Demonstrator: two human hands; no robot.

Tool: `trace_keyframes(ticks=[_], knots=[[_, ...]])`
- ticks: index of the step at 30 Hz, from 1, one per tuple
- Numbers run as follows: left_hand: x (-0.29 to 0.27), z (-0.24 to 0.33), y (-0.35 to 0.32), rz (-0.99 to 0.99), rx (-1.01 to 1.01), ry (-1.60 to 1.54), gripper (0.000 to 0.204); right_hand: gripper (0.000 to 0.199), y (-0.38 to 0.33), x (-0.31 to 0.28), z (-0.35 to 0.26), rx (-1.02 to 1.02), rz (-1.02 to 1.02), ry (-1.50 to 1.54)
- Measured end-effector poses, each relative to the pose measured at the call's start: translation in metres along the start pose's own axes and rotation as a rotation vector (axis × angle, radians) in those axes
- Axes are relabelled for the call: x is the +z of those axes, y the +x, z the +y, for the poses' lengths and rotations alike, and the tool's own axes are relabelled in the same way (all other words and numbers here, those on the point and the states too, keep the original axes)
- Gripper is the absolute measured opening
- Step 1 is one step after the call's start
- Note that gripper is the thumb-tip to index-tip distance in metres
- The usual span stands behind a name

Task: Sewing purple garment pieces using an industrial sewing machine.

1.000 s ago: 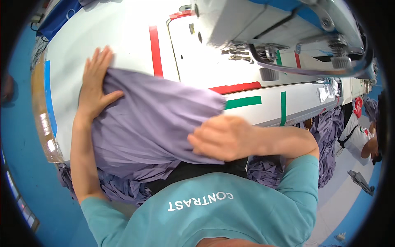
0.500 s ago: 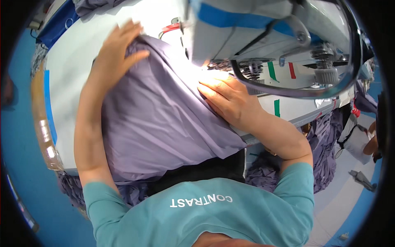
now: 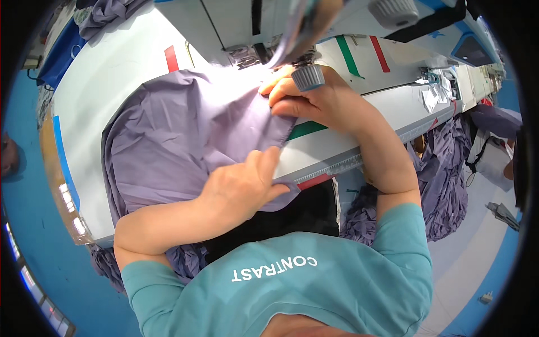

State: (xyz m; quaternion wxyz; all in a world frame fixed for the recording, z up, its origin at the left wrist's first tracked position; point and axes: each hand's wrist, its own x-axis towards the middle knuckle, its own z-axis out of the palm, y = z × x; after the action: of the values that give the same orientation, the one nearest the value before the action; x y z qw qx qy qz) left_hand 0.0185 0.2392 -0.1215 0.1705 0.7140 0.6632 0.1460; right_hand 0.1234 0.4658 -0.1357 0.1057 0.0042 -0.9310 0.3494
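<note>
At m/c head (image 3: 188, 25), R hand (image 3: 328, 101) pinches lilac cloth (image 3: 163, 149); L hand (image 3: 236, 188) half-open, hold unclear. Prob. aligning edge; next needs cloth flat.

Lilac cloth (image 3: 163, 151) (plain), teal shirt (image 3: 314, 292), white tabletop (image 3: 84, 118)

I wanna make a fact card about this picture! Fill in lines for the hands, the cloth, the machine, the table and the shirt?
Left hand: on or just over the cloth's right part, near the table's front
Right hand: fingertips at the cloth's right edge, close to the bright light
Cloth: purple, wrinkled, spread on the table
Machine: pale, above the cloth, with a ribbed grey knob
Table: white, with blue tape along its left side
Shirt: teal, short-sleeved
</note>
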Motion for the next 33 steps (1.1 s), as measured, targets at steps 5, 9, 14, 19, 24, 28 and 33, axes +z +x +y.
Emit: trace_keyframes(ticks=[5, 9, 14, 19, 24, 28, 33], knots=[[-0.007, -0.012, 0.003, 0.033, -0.008, 0.245, 0.029, 0.043, -0.005, -0.006, -0.011, -0.026, -0.066, 0.097], [-0.002, -0.028, 0.007, 0.169, 0.206, 0.242, 0.023, 0.030, -0.005, 0.002, -0.010, -0.068, -0.003, -0.053], [-0.007, -0.026, 0.010, 0.145, -0.169, -0.415, 0.020, 0.019, -0.004, 0.004, 0.000, -0.100, 0.094, -0.156], [-0.020, -0.022, 0.010, 0.107, -0.048, -0.140, 0.016, 0.018, -0.004, -0.001, -0.003, -0.007, 0.120, -0.091], [-0.038, -0.033, 0.015, -0.041, -0.245, -0.319, 0.017, 0.033, -0.002, -0.002, -0.011, 0.052, 0.190, -0.210], [-0.047, -0.038, 0.024, -0.252, -0.460, -0.598, 0.028, 0.023, -0.002, 0.003, -0.014, 0.286, 0.128, -0.139], [-0.044, -0.038, 0.026, -0.281, -0.524, -0.555, 0.033, 0.022, 0.003, 0.012, -0.013, 0.323, 0.222, -0.137]])
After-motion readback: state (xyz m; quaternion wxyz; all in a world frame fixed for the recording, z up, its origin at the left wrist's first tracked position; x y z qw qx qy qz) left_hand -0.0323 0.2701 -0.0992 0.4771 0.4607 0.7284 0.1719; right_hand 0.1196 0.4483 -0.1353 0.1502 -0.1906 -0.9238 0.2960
